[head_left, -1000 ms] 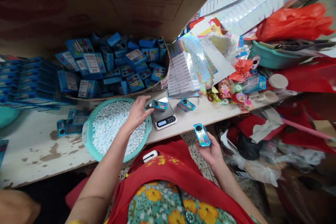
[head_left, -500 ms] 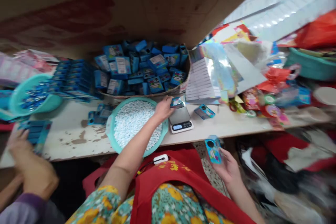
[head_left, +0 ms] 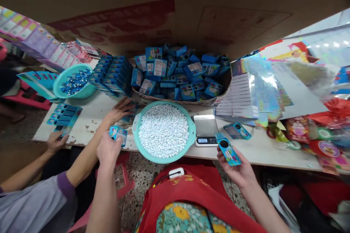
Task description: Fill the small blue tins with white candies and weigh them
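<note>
one blue box pinched in left hand, thumb pressed on it, left of teal basin of white pellets; second blue box in right hand, fingers curled round it, near scale. third blue box lies on table, right of scale. co-worker's hand just beyond left hand; more blue boxes heaped behind basin.

Red apron — yellow lettering — over flowered top.
</note>
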### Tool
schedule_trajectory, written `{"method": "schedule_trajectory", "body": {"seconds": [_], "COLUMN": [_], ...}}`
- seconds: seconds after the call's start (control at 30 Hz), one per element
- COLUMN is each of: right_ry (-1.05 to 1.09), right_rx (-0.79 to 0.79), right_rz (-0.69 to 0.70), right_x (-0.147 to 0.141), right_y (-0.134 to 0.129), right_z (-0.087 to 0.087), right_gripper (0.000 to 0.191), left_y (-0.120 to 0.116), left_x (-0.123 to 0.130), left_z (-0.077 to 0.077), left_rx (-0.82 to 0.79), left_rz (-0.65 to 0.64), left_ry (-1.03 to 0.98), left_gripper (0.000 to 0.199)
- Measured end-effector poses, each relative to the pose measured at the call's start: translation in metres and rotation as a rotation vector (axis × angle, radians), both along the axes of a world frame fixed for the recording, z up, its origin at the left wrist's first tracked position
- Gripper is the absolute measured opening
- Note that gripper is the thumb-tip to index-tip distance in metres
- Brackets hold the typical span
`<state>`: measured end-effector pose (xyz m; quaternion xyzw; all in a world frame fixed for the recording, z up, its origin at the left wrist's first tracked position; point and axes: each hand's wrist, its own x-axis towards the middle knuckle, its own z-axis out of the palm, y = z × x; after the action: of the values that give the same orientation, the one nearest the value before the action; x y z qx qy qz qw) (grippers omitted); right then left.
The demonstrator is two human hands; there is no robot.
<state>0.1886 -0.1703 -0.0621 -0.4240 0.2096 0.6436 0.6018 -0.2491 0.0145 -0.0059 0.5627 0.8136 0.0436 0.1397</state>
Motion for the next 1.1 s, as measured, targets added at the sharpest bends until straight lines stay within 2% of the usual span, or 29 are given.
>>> {"method": "schedule_trajectory", "body": {"seconds": [0.1,0.27,0.4,0.5,0.67,0.73,0.8,0.87,0.9,0.93,0.97,1.03,1.07,1.1], "right_ry": [0.002,0.001,0.026,0.032,0.042,0.054,0.082,0.124,0.15,0.179,0.207,0.247,0.254,0.242], "right_rx": [-0.041,-0.007,0.055,0.106,0.167,0.181,0.19,0.199,0.204,0.21,0.216,0.23,0.239,0.247], "right_rz": [0.015,0.036,-0.018,-0.068,-0.005,0.012,0.046,0.116,0.16,0.206,0.255,0.337,0.374,0.407], "right_x": [-0.007,-0.017,-0.029,-0.038,-0.04,-0.037,-0.033,-0.031,-0.033,-0.035,-0.039,-0.051,-0.057,-0.064], "right_y": [0.01,0.017,0.025,0.033,0.037,0.036,0.036,0.038,0.039,0.041,0.042,0.044,0.044,0.043], "right_z": [0.002,-0.001,0.006,0.013,0.016,0.015,0.014,0.015,0.017,0.018,0.02,0.024,0.026,0.028], "right_gripper": [0.018,0.014,0.014,0.012,0.013,0.013,0.013,0.013,0.013,0.014,0.014,0.015,0.016,0.018], "left_y": [0.005,0.03,0.055,0.081,0.122,0.125,0.115,0.091,0.074,0.054,0.034,-0.006,-0.023,-0.037], "left_x": [-0.003,-0.003,-0.003,-0.005,-0.011,-0.008,0.003,0.03,0.05,0.074,0.1,0.151,0.174,0.192], "left_z": [-0.032,-0.072,-0.089,-0.099,-0.114,-0.111,-0.095,-0.069,-0.053,-0.037,-0.023,-0.004,0.0,0.0], "left_rx": [-0.074,-0.038,-0.023,0.028,0.152,0.149,0.219,0.382,0.458,0.484,0.413,0.042,-0.151,-0.304], "left_rz": [0.077,0.014,-0.014,0.034,0.116,0.092,0.044,-0.043,-0.108,-0.209,-0.333,-0.599,-0.686,-0.721], "left_ry": [0.095,0.017,0.004,-0.03,-0.102,-0.113,-0.089,-0.085,-0.132,-0.267,-0.471,-0.885,-1.039,-1.176], "left_gripper": [0.053,0.051,0.049,0.045,0.037,0.039,0.05,0.063,0.065,0.065,0.064,0.068,0.067,0.059]}}
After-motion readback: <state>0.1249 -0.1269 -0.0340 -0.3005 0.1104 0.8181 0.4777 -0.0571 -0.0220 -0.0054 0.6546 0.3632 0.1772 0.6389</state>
